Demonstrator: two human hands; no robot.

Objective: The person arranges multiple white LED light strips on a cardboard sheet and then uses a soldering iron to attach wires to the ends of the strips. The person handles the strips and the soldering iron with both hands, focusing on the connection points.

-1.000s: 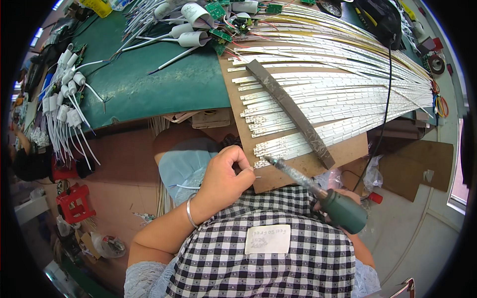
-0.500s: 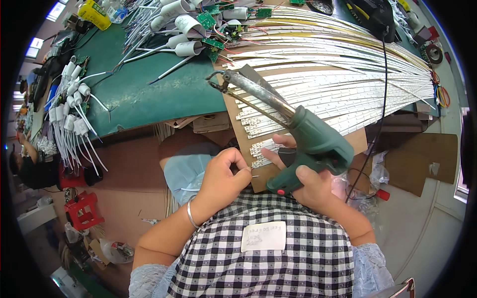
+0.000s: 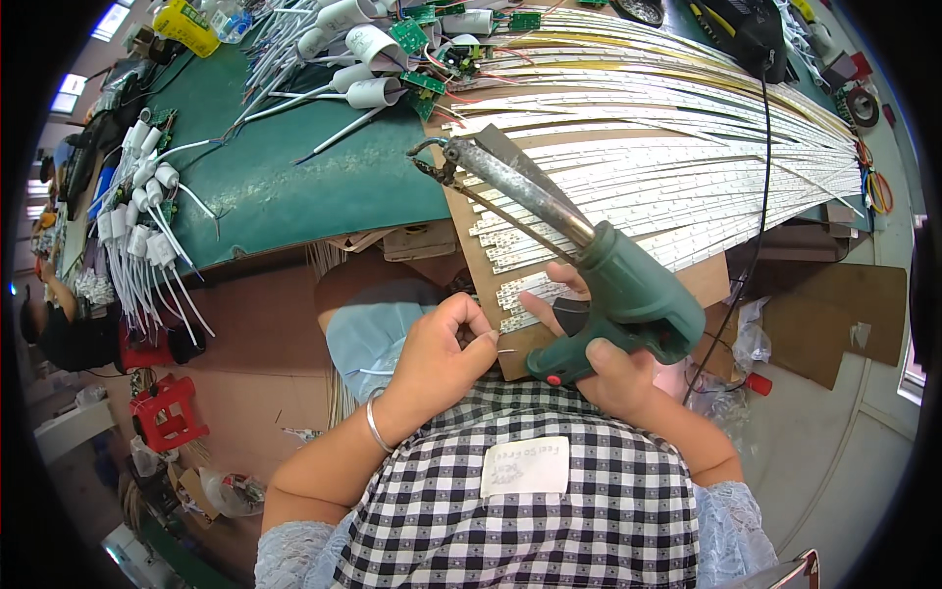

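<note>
My right hand (image 3: pixel 622 381) is wrapped around the handle of a green soldering gun (image 3: pixel 638 290) with a red button. Its long metal barrel slants up and left over white LED strips (image 3: pixel 608 187), and the bent tip hangs near their ends, apart from my left hand. Close to the apron, my left hand (image 3: pixel 444 353) is closed in a pinch. A thin wire (image 3: pixel 506 350) pokes out past its fingertips; the rest of it is hidden. The strip ends lie fanned on a brown cardboard sheet (image 3: pixel 481 270), just beyond both hands.
White capped parts (image 3: pixel 373 49) with green circuit boards and cables crowd the green table (image 3: pixel 334 187); another bundle (image 3: pixel 147 211) overhangs its left edge. A black cord (image 3: pixel 764 187) runs down at the right. A red stool (image 3: pixel 169 412) stands at lower left, and a person (image 3: pixel 69 314) sits far left.
Almost nothing differs. The soldering gun has shifted very slightly to the right and down; both hands keep their grips.
</note>
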